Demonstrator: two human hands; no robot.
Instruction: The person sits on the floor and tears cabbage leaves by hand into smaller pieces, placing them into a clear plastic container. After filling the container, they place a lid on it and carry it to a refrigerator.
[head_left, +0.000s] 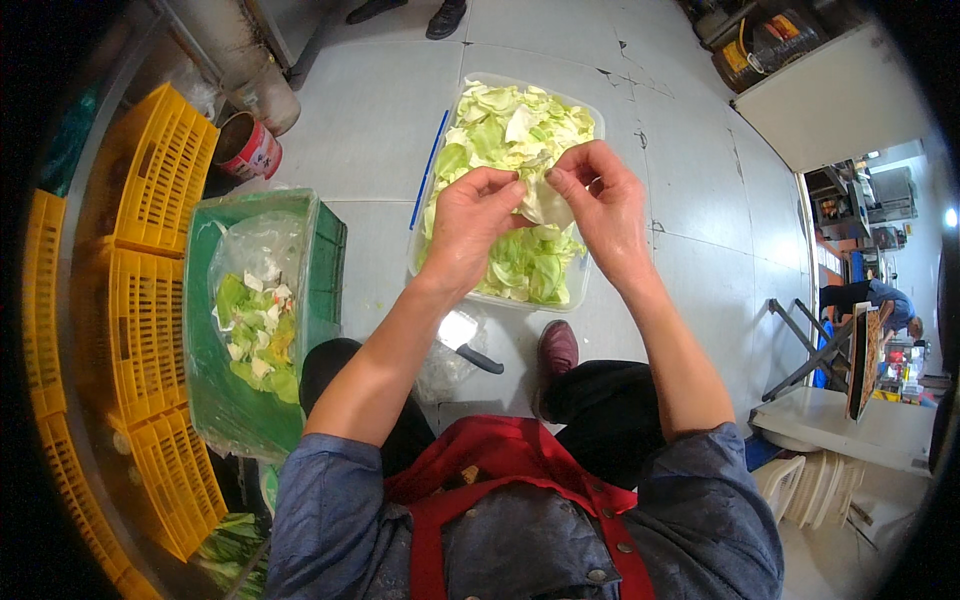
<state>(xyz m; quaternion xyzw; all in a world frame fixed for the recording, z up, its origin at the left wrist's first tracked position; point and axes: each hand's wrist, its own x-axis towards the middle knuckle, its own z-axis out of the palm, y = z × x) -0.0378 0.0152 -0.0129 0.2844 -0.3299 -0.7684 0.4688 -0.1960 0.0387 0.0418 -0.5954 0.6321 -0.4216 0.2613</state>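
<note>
Between my two hands is a pale cabbage leaf (546, 201), pinched from both sides. My left hand (476, 214) grips its left edge with thumb and forefinger. On the other side, my right hand (606, 199) holds it the same way, thumb on the near face. Beneath them, a clear plastic bin (517, 303) on the floor is filled with torn green and whitish cabbage pieces (489, 135). Part of the heap is hidden by my hands. Closer to my feet, a knife with a black handle (480, 359) and a broad shiny blade lies on a clear plastic bag (442, 375).
At left stands a green crate (319, 262) with a plastic bag and leaf scraps (259, 330). Yellow crates (150, 330) line the left side; a red tin (251, 150) stands behind. A person's shoes (446, 19) show at the top. Another person (889, 300) bends at far right.
</note>
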